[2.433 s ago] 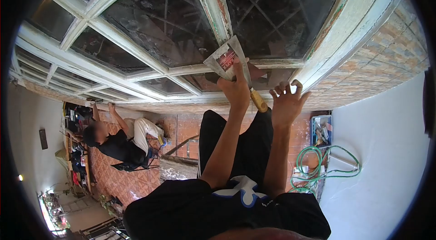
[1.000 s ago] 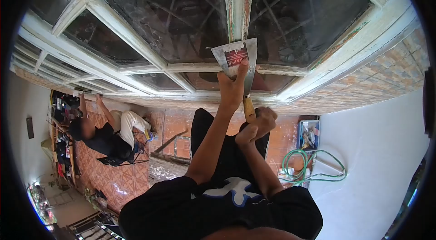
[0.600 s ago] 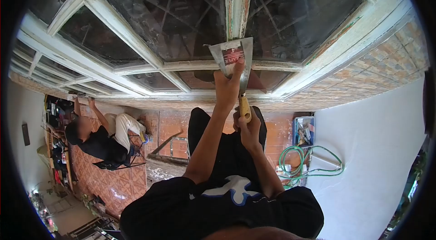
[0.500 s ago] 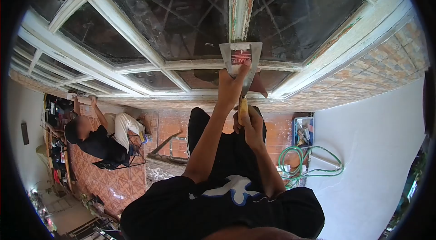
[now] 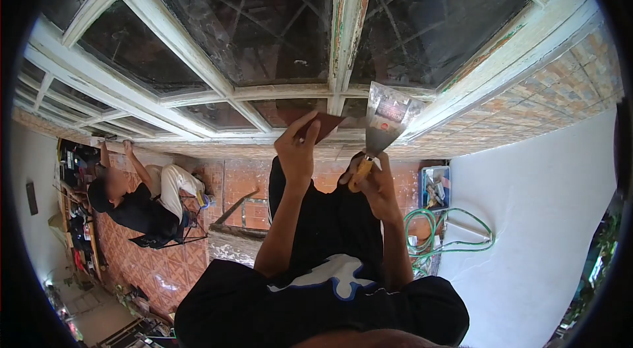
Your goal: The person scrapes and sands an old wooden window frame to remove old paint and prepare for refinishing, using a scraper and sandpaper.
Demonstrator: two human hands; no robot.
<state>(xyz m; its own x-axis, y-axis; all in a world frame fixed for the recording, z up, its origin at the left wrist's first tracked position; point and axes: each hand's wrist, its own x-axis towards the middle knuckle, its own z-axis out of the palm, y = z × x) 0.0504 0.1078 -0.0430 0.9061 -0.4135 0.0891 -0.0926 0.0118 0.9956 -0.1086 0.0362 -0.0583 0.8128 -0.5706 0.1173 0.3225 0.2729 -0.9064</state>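
Note:
My left hand [image 5: 296,153] is closed on a folded piece of reddish-brown sandpaper [image 5: 320,126], pinched between thumb and fingers just below the window frame. Beside it on the right, my right hand [image 5: 378,183] is wrapped round the yellow handle of a wide metal scraper [image 5: 390,115], whose blade points up and has a worn label. Above both hands stands a white window frame [image 5: 344,38] with chipped paint, showing green and reddish patches, around dark glass panes [image 5: 250,18]. Neither tool appears to touch the frame.
Another person [image 5: 142,200] in a dark cap sits on a folding chair at the left, arms raised to the frame. A brick-patterned ledge [image 5: 521,117] runs below the window. A blue bin [image 5: 435,186] and a coiled green hose [image 5: 461,250] are at the right.
My left hand has come off the scraper blade and moved down and left with the sandpaper. My right hand has shifted right and down, and the scraper is now tilted, away from the vertical bar.

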